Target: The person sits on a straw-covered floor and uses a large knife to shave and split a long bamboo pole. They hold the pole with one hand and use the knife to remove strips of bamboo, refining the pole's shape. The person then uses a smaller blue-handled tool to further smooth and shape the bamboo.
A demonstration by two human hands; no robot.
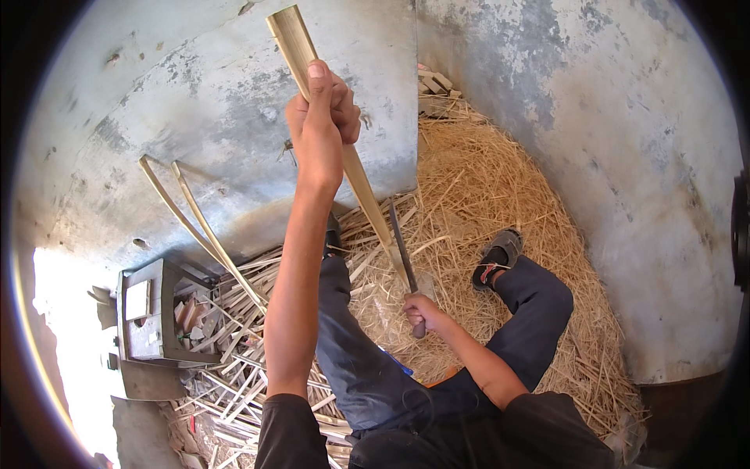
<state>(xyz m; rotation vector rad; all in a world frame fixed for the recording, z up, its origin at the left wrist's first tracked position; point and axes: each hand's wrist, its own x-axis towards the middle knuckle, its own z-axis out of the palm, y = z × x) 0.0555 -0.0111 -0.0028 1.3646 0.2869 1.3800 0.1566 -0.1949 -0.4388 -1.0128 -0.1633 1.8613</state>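
My left hand (322,117) is raised high, its fingers wrapped round a long split bamboo strip (355,173), thumb lying along its face. The strip's wide end rises above my fist. From there it slants down to the right, toward the floor between my legs. Low in front of me, my right hand (423,312) is closed round the handle of a long dark-bladed knife (401,242). The blade points up and away from me, alongside the lower part of the bamboo; I cannot tell whether its edge touches the strip.
Straw-like shavings (484,172) cover the floor on the right. Cut bamboo slats (242,375) lie heaped to my left, beside a worn box-like cabinet (148,313). Two long strips (205,227) lean on the grey wall (195,94). My shoe (500,254) rests on the shavings.
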